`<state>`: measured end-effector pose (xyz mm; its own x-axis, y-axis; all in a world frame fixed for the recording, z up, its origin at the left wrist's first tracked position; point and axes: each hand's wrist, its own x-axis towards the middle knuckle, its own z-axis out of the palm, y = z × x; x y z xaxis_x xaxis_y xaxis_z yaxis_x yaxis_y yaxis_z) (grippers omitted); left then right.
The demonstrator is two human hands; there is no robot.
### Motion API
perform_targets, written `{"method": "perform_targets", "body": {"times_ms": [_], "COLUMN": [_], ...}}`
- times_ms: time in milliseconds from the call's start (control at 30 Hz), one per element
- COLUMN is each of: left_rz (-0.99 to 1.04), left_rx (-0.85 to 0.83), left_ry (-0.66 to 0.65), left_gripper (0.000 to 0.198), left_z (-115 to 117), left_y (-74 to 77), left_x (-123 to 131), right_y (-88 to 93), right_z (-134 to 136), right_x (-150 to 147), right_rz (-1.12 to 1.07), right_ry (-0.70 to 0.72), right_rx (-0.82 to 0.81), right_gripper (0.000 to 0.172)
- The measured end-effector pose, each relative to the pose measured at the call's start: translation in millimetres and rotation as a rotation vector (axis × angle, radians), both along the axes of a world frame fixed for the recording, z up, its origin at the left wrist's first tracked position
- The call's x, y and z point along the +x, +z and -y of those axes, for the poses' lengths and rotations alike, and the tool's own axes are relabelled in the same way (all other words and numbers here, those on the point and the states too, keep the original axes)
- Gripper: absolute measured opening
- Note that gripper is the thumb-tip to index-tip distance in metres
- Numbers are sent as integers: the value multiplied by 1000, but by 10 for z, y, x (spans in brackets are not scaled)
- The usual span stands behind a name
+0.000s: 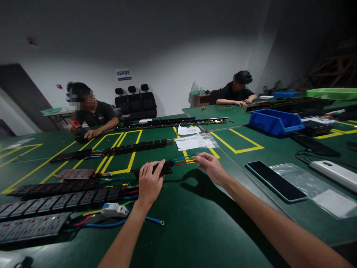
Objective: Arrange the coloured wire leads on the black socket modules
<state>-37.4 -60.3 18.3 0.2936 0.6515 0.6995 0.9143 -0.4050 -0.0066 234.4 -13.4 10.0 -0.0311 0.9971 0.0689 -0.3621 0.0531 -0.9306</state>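
My left hand (150, 180) is wrapped over a black socket strip (167, 168), held just above the green table. Blue, red and yellow wires (184, 159) run out of its right end. The fingers of my right hand (211, 165) pinch the far ends of these wires; the tips are partly hidden. To the left lie several socket strips (55, 201) in rows, with coloured wires and ring terminals at their right ends. A white and blue circuit breaker (115, 210) sits on wires near my left forearm. A blue wire with a ring terminal (161, 222) lies below my left hand.
On the right are a phone (276, 181), a clear plastic bag (295, 182), a white power bank (334, 173) and a blue bin (275, 122). Labelled papers (189, 143) lie ahead. Two co-workers sit across the table, one holding a red tool (75, 123). Yellow tape (237, 150) marks the table.
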Motion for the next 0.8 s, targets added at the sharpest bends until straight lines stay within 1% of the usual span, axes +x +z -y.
{"method": "perform_targets", "body": {"times_ms": [100,200,367,533,700,800], "left_rz": [-7,-9,-24,-31,-28,-35], "left_rx": [-13,-17,-9,-1,-8,-17], "left_ry": [19,24,13,13,25,30], "left_gripper": [59,59,60,60,59,58], "left_z": [-8,-19,-8,7,-2,-4], "left_y": [3,9,23,27,26,27], "left_x": [0,-1,1,1,-3,-2], "right_y": [2,-11,-53,-82,-84,-67], "right_z": [17,17,-23,-64,-58,-40], "right_x": [-28,-45,-35,-2,-9,-30], "right_rz": [97,132,79,-4,18,24], "right_ry": [-29,-57,-121,-171,-148,-161], "right_rx": [68,89,17,-67,-58,-48], "right_gripper": [37,38,40,34,29,30]}}
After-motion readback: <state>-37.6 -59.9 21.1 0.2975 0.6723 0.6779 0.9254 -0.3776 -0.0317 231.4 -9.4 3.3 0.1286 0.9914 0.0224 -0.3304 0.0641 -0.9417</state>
